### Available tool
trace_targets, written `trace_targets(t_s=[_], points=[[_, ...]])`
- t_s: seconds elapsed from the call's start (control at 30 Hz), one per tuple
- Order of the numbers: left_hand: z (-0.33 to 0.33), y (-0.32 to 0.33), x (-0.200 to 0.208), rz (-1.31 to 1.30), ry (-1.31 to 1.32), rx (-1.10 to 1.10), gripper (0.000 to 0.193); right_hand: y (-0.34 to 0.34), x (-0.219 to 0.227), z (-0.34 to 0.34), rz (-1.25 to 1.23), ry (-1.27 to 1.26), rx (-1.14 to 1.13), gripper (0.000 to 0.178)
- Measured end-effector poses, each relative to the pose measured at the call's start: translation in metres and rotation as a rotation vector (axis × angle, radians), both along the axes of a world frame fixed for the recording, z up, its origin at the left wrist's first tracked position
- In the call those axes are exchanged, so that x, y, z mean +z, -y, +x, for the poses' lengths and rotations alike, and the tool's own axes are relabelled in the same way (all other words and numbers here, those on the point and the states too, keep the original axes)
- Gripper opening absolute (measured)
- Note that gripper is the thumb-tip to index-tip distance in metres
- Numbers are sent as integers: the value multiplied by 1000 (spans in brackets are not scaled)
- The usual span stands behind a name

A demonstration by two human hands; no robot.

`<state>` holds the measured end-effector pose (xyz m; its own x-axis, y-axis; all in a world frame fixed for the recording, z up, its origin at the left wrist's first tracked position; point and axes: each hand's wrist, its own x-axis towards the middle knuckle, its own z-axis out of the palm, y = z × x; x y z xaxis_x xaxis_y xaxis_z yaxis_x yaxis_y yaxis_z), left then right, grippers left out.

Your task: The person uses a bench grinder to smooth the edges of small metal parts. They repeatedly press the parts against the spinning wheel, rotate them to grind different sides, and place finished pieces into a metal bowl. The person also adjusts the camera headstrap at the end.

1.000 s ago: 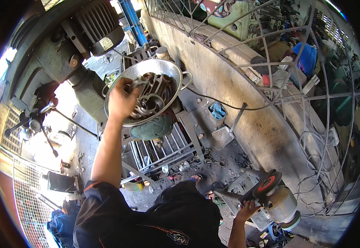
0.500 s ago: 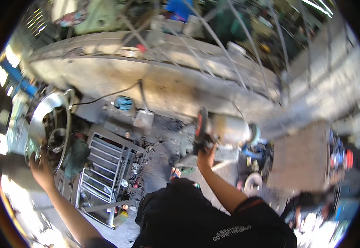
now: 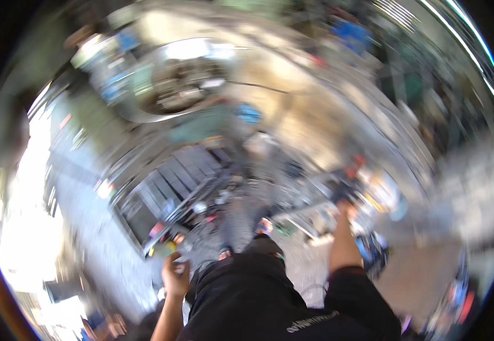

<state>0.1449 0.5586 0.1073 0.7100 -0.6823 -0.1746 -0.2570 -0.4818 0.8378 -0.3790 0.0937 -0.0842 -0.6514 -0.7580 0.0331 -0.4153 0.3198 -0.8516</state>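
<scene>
Strong motion blur smears the whole view. My left hand (image 3: pixel 176 274) hangs low near my body, with its fingers loosely curled and apart and nothing visible in them. The metal frame with parallel slats (image 3: pixel 176 179) lies on the floor beyond it. At the right, my right hand (image 3: pixel 346 211) reaches to the near-left end of what looks like a bench grinder (image 3: pixel 382 192), a pale cylindrical body with a wheel at each end. Its fingers merge with a dark part of the machine, so their grip is unclear.
A big round metal ring or basin (image 3: pixel 145 117) stands at the upper left. A low concrete wall (image 3: pixel 292 119) curves behind the work area. A brown board (image 3: pixel 428 273) lies at the right. Part of another person (image 3: pixel 108 328) shows at the lower left edge. Debris covers the floor ahead.
The view has swung left. My left hand has left the round metal ring and dropped close to my body. My right hand stays by the grinder, now farther right in view.
</scene>
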Motion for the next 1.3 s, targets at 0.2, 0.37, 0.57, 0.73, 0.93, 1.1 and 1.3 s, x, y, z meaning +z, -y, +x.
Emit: trace_targets(t_s=[0.2,0.37,0.57,0.73,0.93,1.1,1.3], points=[[3,-77,15,187,47,-40,40,-22,7,-1,229,-230,-92,66],[-24,-98,-26,217,77,-32,49,-79,-22,109,266,-470,316,64],[-105,-170,-115,533,-281,387,72,-221,-42,226,1799,-72,1459,67],[-209,-169,-89,329,-217,335,80,-254,74,307,1585,-2,1677,55],[-273,-164,12,57,-182,131,43,-371,181,314,1203,-168,3103,32],[-346,-205,31,317,-247,575,38,-420,204,297,1013,-463,3317,34],[-414,-241,39,39,-383,656,61,-456,202,305,969,-831,3401,32]])
